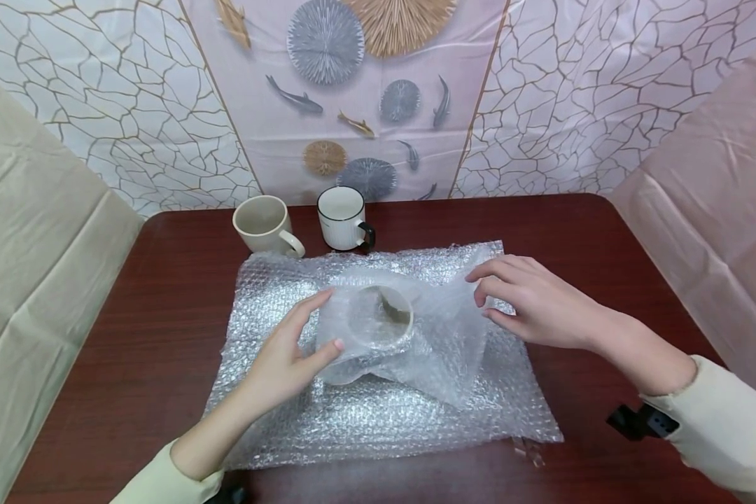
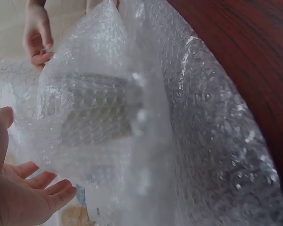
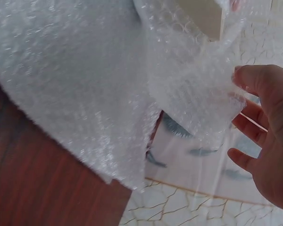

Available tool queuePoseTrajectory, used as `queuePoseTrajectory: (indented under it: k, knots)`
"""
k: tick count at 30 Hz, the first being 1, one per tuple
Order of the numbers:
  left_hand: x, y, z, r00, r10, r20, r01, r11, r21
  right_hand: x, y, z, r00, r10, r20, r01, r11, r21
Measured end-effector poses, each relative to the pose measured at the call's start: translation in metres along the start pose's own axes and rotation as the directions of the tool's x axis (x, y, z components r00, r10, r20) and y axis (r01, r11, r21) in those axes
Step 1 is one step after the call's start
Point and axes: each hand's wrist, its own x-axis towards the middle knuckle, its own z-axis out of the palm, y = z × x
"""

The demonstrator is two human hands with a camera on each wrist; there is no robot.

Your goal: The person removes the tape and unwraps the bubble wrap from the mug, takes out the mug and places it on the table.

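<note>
A pale round cup sits wrapped in a white, translucent sheet of bubble wrap, its rim and dark inner shadow showing through. Its beige side shows blurred behind the bubbles in the left wrist view. My left hand rests against the left side of the bundle, thumb and fingers spread apart. At the sheet's far right end is my right hand, fingers loosely bent and apart from the thumb. In the right wrist view, that thumb is right at the sheet's edge. Under the bundle lies a larger bubble-wrap sheet.
Behind the wrap stand a beige mug at left and a white mug with a black rim and handle. All lie on a dark red wooden table. Patterned cloth hangs behind, plain cloth at the sides.
</note>
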Motion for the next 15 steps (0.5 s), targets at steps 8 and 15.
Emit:
queuePoseTrajectory:
  k: [8, 15]
  knots:
    - [-0.016, -0.009, -0.006, 0.999, 0.023, -0.032, -0.023, 1.0, -0.003, -0.019, 0.012, 0.008, 0.997, 0.075, -0.009, -0.075, 0.997, -0.016]
    - [-0.03, -0.022, -0.006, 0.999, -0.003, -0.041, 0.003, 1.0, -0.008, -0.032, 0.019, 0.018, 0.996, 0.085, -0.011, -0.085, 0.996, -0.025]
